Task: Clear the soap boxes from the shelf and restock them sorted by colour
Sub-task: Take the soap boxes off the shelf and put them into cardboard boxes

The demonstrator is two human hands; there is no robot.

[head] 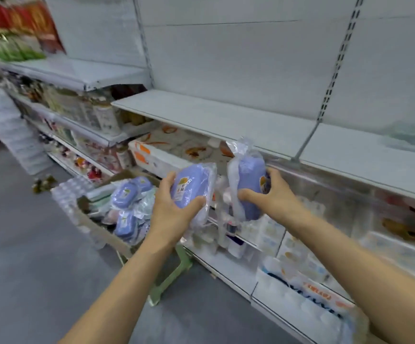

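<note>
My left hand [174,204] grips a blue soap box [192,187] wrapped in clear plastic, held flat just below the white shelf [226,117]. My right hand [271,192] grips a second blue soap box [248,187] in plastic, turned upright with the bag's loose end sticking up. Both boxes hover in front of the shelf's front edge. To the left, a cardboard box [97,227] holds several more wrapped soap boxes, blue ones [124,194] on top, with green and pink ones beside them.
The cardboard box sits on a green stool [174,271]. Lower shelves hold white packets and boxes [298,256]. An orange-patterned carton [166,150] lies under the white shelf. Bottled water packs [67,194] stand on the grey floor at left.
</note>
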